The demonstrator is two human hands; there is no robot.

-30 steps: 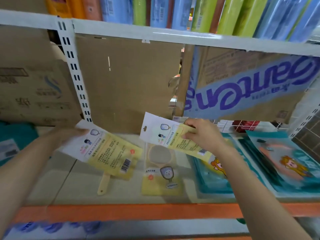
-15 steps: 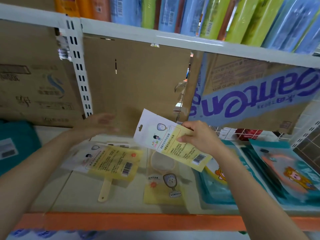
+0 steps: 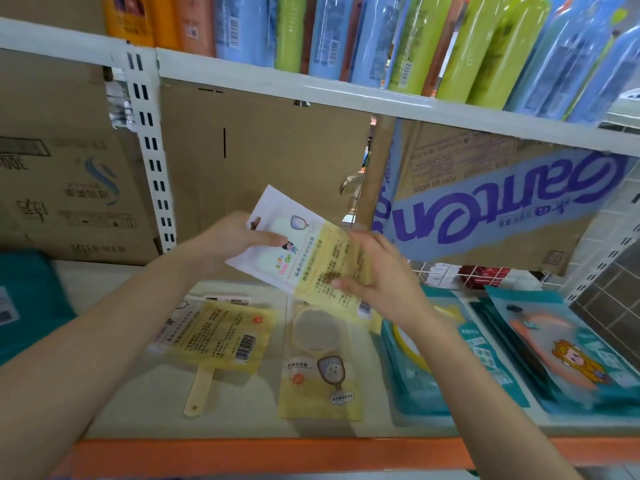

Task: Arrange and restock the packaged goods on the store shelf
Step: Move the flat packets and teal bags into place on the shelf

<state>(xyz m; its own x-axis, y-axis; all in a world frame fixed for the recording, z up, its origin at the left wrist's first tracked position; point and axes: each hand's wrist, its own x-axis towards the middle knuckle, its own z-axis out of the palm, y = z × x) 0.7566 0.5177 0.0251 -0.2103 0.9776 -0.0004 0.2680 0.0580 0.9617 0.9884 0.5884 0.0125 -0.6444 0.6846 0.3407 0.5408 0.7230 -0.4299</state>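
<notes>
"Cutie Girl" packet [image 3: 313, 261] in grip of left hand [image 3: 227, 245], right hand [image 3: 379, 284]; inverted "Ganten" carton [image 3: 502, 209]

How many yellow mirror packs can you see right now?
3: the held pack, between left hand and right hand; a left pack barcode-up on the shelf; a centre pack face-up. More may hide under the left one.

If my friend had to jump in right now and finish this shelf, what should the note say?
Left hand and right hand both grip one yellow packet in the air above the shelf.
Done: two like packets lie flat on it, the barcode-up packet and the front-up packet, beside the teal packs.
Left: lay the held one down, line them up.
</notes>
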